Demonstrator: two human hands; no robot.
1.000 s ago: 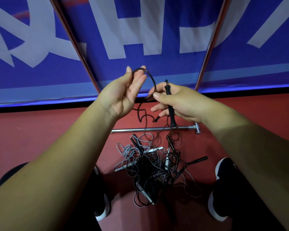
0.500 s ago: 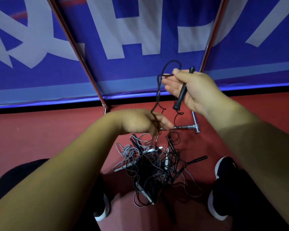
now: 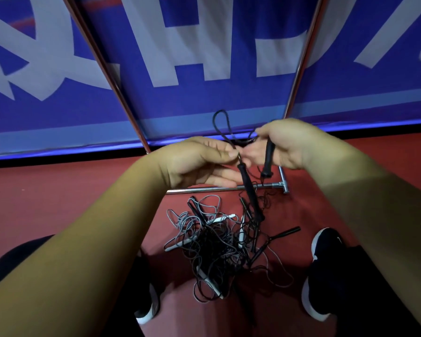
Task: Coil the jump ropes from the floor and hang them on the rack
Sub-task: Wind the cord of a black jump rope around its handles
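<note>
Black cord arcs up between the two hands, and all the action sits just above the rack's floor bar [image 3: 216,189]! The right hand [image 3: 287,144] has its fingers curled round the first handle [image 3: 268,161] of the black jump rope [image 3: 244,177], with that handle pointing down towards the bar's right end. The left hand [image 3: 197,164] pinches the cord between thumb and forefinger, right where it meets the second handle [image 3: 253,199]. This handle dangles across the bar, and the hand's other fingers lie stretched out underneath. A narrow loop of the cord stands up beyond the bar, against the blue banner [image 3: 204,105]. On the near side of the bar, the pile of ropes [image 3: 216,242] lies on the red floor [image 3: 58,203]: black and grey cords tangled with black and white handles. Nearer than the bar again, the left shoe [image 3: 147,310] and right shoe [image 3: 323,259] flank the pile.
</note>
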